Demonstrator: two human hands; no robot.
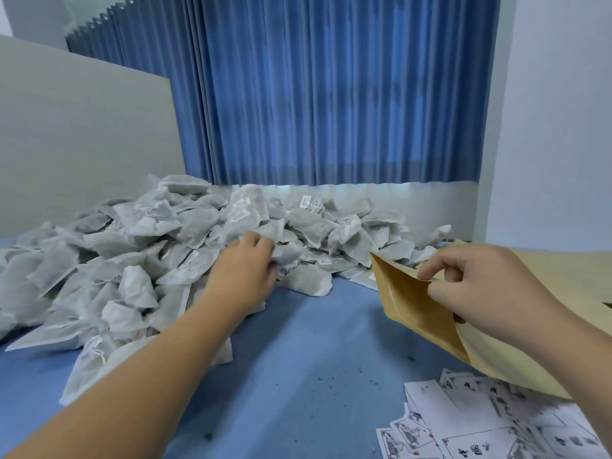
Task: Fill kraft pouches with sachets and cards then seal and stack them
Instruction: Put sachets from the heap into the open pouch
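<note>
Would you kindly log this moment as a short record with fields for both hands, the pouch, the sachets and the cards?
Left hand: reaching into the sachet pile, fingers curled over sachets; grip unclear
Right hand: pinches the kraft pouch at its mouth edge
Kraft pouch: tilted, mouth toward the pile
Sachet pile: heaped at left and rear of the blue table
Cards: loose on the table, near right

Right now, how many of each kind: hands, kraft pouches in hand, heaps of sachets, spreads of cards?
Hands: 2, left hand curled on the sachet heap, right hand pinching the kraft pouch
Pouches in hand: 1
Heaps of sachets: 1, single sachets too many to count
Card spread: 1
Total: 5
</note>
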